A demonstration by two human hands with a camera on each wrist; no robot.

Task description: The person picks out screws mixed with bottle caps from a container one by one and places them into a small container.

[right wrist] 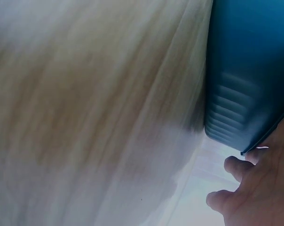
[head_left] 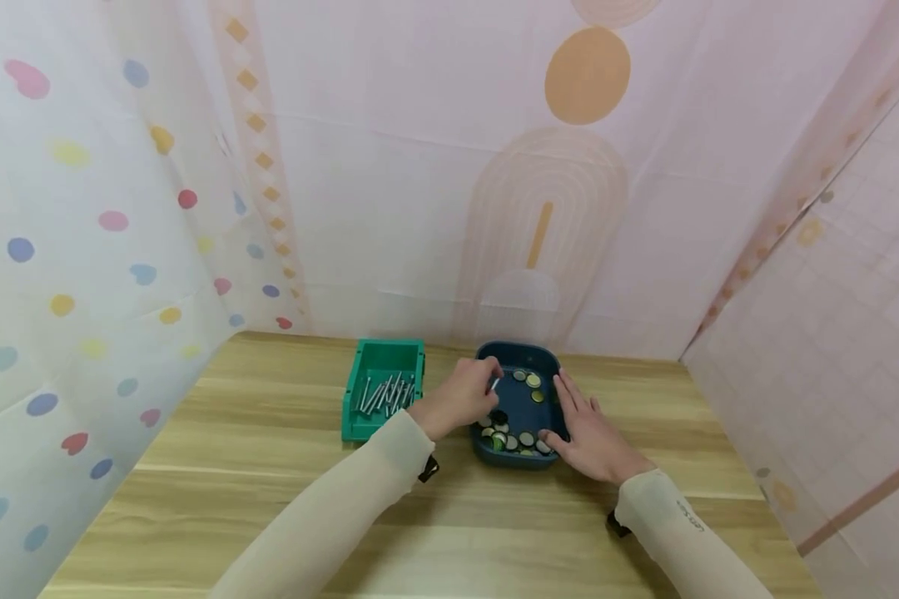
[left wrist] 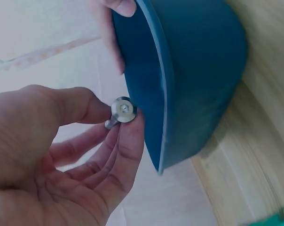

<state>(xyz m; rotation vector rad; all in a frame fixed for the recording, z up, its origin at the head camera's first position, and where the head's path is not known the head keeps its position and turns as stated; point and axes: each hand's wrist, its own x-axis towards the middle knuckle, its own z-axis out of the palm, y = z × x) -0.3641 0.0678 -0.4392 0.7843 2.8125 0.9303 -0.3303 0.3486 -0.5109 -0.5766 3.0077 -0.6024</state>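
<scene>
My left hand [head_left: 460, 398] pinches a silver bolt [left wrist: 124, 109] between thumb and fingertips, its round socketed head facing the left wrist camera. The hand is over the left side of a dark blue bin [head_left: 482, 453]. Inside the bin lie several round, coin-like discs [head_left: 526, 438], silver and gold, with a few dark or green ones, mostly at the near end. My right hand [head_left: 595, 441] rests on the bin's right rim, fingers stretched along it and thumb reaching over the inside. In the right wrist view its fingertips [right wrist: 237, 167] show beyond the bin's wall.
Left of the blue bin stands a green open-fronted bin [head_left: 352, 428] holding a pile of silver bolts [head_left: 385, 395]. Both are on a wood-grain table [head_left: 255, 441], near its back edge. Patterned cloth [head_left: 389, 200] hangs behind and on both sides.
</scene>
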